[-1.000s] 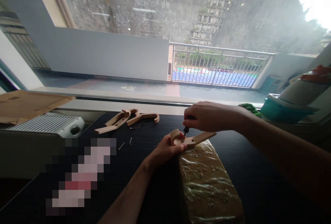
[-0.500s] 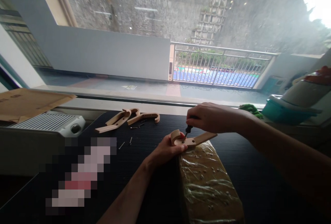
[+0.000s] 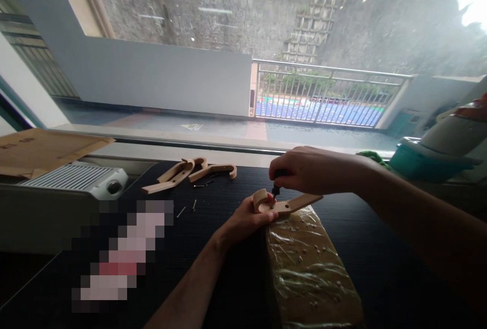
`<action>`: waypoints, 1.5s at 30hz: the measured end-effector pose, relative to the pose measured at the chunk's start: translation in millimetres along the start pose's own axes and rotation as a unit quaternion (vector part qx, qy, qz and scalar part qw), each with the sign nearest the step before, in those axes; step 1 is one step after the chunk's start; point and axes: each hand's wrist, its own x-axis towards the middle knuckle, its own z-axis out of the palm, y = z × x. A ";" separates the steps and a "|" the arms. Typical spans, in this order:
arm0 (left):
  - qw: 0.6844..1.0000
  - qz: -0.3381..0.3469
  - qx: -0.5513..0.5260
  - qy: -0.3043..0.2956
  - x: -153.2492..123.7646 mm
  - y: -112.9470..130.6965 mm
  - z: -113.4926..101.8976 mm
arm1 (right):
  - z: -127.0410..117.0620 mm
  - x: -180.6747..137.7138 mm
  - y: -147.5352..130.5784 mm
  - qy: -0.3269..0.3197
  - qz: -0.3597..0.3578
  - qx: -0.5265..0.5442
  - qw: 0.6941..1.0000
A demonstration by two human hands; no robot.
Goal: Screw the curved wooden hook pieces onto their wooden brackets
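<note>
My left hand grips the curled end of a wooden hook, which rests on the far end of a tape-wrapped block. Above it, my right hand is closed around the dark handle of a screwdriver. The screwdriver's tip meets a hole in the hook near my left fingers; a screw there is too small to make out clearly. A second hole shows further along the hook. Small holes or dents dot the top of the block.
More wooden hooks lie at the back of the black table. Several loose screws are scattered in front of them. On the left, a brown envelope lies on a white ridged appliance. A teal container stands back right.
The view has shifted slightly. My right hand has turned a little on the screwdriver, which now stands somewhat more upright. The left hand keeps its hold on the hook.
</note>
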 end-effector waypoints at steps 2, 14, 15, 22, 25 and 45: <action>1.000 0.001 0.003 -0.002 -0.5 1.4 0.3 | 5.4 1.5 2.8 0.014 0.018 -0.002 1.000; 1.000 0.007 -0.008 -0.006 -2.5 3.6 1.4 | -3.1 0.2 -5.3 0.021 0.012 -0.048 0.999; 1.000 0.005 -0.007 -0.005 -2.3 3.5 1.2 | -4.8 -0.7 -5.6 0.021 0.003 -0.045 0.999; 1.000 -0.004 0.012 0.001 -2.2 4.6 0.5 | 1.8 1.3 -1.4 0.019 0.008 -0.014 1.000; 1.000 -0.001 0.008 -0.002 -2.3 4.6 1.1 | 8.3 4.0 1.4 0.031 0.025 -0.018 0.999; 1.000 0.011 0.003 -0.006 -1.2 0.9 -0.3 | 7.5 4.2 2.5 0.029 0.028 -0.020 0.999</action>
